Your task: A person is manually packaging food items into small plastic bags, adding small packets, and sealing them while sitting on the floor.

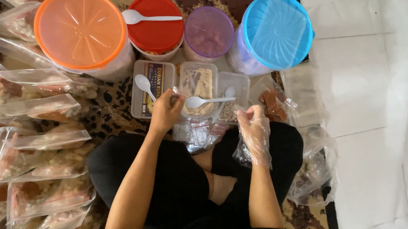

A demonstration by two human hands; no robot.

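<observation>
My left hand (165, 110) is bare and curled, resting at the front edge of a small clear rectangular tub (154, 76) with a white spoon (145, 86) lying on it; whether it grips anything I cannot see. My right hand (255, 130) wears a loose clear plastic glove, fingers bent, hovering just in front of two other small tubs. The middle tub (199, 73) holds a pale crumbly filling, and a white spoon (207, 101) lies across it. The right tub (237, 85) holds small bits and another spoon.
Four lidded tubs stand behind: orange (80, 28), red (155, 26) with a white spoon on top, purple (208, 31), blue (276, 30). Several filled clear bags (37, 162) lie stacked at left. Empty plastic bags (312, 166) sit at right by white tiles.
</observation>
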